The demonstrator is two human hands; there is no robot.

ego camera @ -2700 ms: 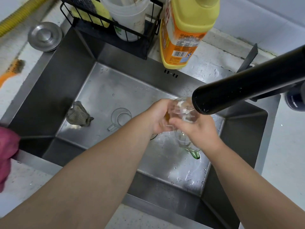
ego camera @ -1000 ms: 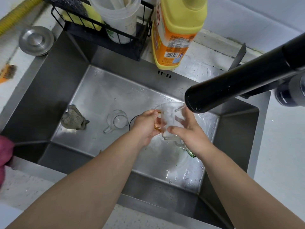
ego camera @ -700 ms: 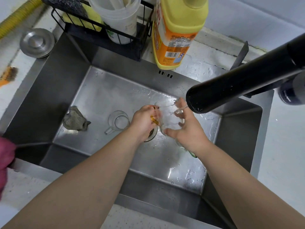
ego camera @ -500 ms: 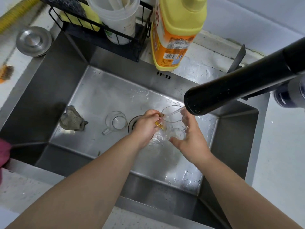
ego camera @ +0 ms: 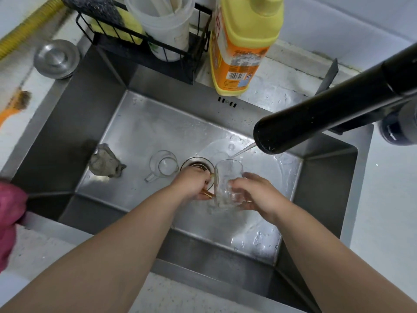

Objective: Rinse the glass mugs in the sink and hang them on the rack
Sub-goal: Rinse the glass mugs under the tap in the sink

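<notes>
Over the sink's (ego camera: pixel 94 114) drain, my left hand (ego camera: pixel 193 184) gripped the glass mug's (ego camera: pixel 228 181) amber handle while my right hand (ego camera: pixel 255 193) cupped its body at three o'clock.

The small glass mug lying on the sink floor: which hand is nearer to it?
Left. The left hand, holding the amber handle of the held mug, sits just right of the small glass mug. The right hand is farther right, beyond the held mug.

Sink (ego camera: pixel 94 123): steel basin, floor wet (drops on the right)
Left of the grip: clear mug (ego camera: pixel 163 164) lying beside the drain (ego camera: pixel 198 163)
Farther left: crumpled grey rag (ego camera: pixel 105 163)
</notes>
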